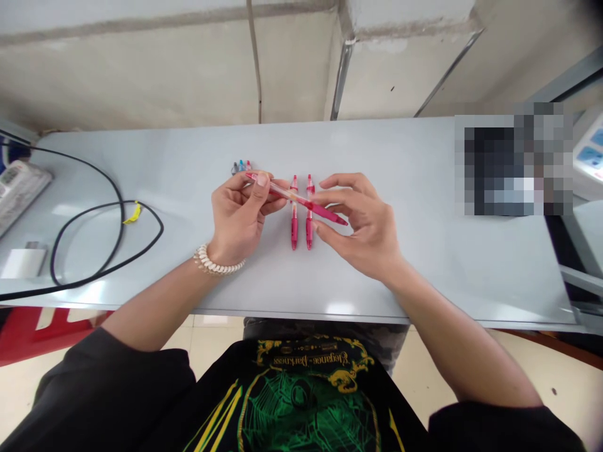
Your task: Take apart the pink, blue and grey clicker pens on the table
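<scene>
My left hand (240, 216) pinches the rear end of a clear and pink pen (325, 214) between thumb and fingers. The pen slants down to the right, its pink grip and tip pointing at my right hand (360, 226). The right hand's fingers are curved and apart around the grip end, thumb below it; whether they touch the pen is unclear. Beneath the held pen, two similar pink pens (294, 232) (309, 232) lie side by side on the grey table. Behind my left hand, the ends of grey, blue and pink pens (242, 165) show, the rest hidden.
A black cable (120, 232) with a yellow tag (133, 213) loops over the left of the table (438, 263). A white adapter (24, 262) lies at the left front edge. A blurred dark object (494, 169) stands at the right. The wall runs behind the table.
</scene>
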The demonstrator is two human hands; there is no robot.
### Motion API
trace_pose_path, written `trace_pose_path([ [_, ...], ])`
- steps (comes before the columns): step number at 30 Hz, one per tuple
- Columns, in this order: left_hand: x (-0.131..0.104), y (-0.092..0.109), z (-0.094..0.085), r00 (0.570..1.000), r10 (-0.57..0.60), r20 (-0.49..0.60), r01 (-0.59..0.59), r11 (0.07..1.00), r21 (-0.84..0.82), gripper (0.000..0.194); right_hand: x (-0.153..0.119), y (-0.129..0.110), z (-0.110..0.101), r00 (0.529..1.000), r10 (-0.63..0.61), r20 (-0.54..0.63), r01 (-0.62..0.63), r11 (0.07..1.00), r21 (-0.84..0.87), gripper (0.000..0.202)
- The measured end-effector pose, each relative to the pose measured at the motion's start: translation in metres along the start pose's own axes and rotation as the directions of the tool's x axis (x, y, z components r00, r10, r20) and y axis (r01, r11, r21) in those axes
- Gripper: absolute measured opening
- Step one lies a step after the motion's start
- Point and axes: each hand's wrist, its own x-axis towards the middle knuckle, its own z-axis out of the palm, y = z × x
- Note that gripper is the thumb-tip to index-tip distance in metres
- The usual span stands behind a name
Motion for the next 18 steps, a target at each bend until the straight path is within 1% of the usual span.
trace_pose_path([
  [2,0.0,0.0,-0.001,1.0,-0.007,0.014,0.008,1.0,-0.019,0.034,-0.001,0.001,0.001,0.999,0.044,0.03,-0.044,0.999,0.023,0.039],
  [3,0.0,0.0,-0.001,1.0,-0.013,0.021,0.014,1.0,-0.025,0.033,-0.001,0.001,0.001,0.997,0.059,0.049,-0.06,0.998,0.029,0.041],
  [4,0.0,0.0,-0.001,0.999,-0.018,0.029,0.019,0.999,-0.033,0.032,-0.001,0.002,0.002,0.996,0.058,0.065,-0.06,0.998,0.019,0.037],
  [7,-0.002,-0.002,-0.002,0.999,-0.021,0.049,0.024,0.998,-0.05,0.027,-0.001,0.005,0.004,0.994,-0.019,0.105,0.026,0.997,-0.069,0.027],
  [9,-0.002,-0.002,-0.002,0.999,-0.006,0.041,0.008,0.998,-0.055,0.022,0.0,0.008,0.003,0.99,-0.091,0.106,0.107,0.982,-0.158,0.027],
  [12,0.0,-0.003,-0.003,1.0,0.02,-0.024,-0.021,0.999,-0.043,0.018,0.001,0.012,0.002,0.978,-0.196,0.076,0.209,0.935,-0.287,0.032],
  [14,0.003,-0.002,-0.004,0.998,0.017,-0.056,-0.019,0.999,-0.035,0.017,0.0,0.014,0.001,0.971,-0.232,0.062,0.239,0.91,-0.339,0.037],
  [18,0.008,-0.001,-0.006,0.998,0.014,-0.065,-0.016,0.999,-0.039,0.017,0.0,0.012,-0.002,0.969,-0.239,0.063,0.245,0.891,-0.382,0.044],
])
